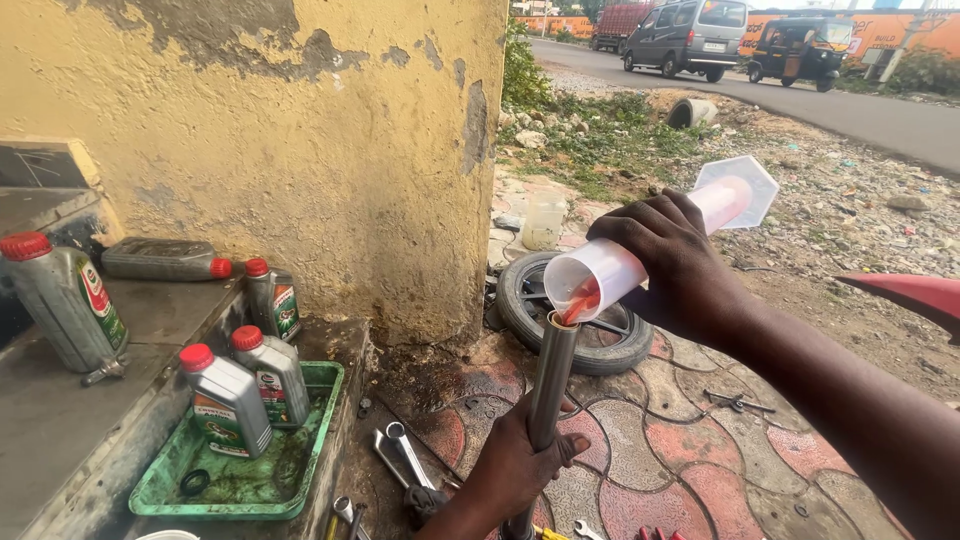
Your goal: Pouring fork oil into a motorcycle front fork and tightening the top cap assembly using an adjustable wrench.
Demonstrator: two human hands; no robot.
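My right hand (672, 262) grips a clear plastic measuring cylinder (640, 255), tipped down to the left. Red oil runs from its mouth into the open top of an upright metal tube (551, 375). My left hand (515, 460) is wrapped around the tube lower down, holding it vertical over the patterned paving. The tube's bottom end is hidden behind that hand.
A small tyre (520, 300) lies flat behind the tube. Spanners (405, 450) lie on the paving at the left. A green tray (330, 385) holds two grey oil bottles (225, 400); more bottles stand on the concrete ledge (60, 430). A yellow wall (330, 150) rises behind.
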